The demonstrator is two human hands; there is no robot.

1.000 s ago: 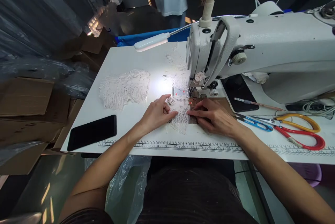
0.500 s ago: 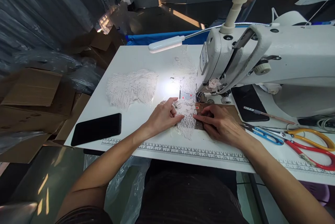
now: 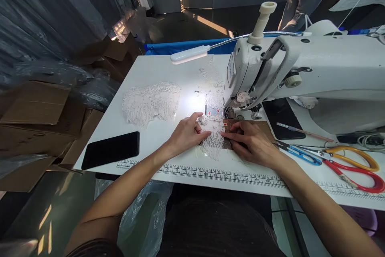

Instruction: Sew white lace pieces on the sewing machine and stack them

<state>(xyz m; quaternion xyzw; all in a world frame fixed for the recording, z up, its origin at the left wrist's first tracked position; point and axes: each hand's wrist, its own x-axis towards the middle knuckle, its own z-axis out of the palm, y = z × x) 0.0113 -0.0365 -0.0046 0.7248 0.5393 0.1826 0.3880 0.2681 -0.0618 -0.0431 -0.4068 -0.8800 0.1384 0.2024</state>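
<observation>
- Left hand (image 3: pixel 187 133): fingers parted, touching white lace (image 3: pixel 214 138) at its three o'clock.
- Right hand (image 3: pixel 252 141): fingers bent, lace at nine o'clock; cannot tell its grip.
- Sewing machine (image 3: pixel 270 74): lace's two o'clock.

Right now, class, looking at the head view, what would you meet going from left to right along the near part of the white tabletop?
Black phone → left hand → white lace between the hands → right hand → blue handle → red scissors handle.
</observation>
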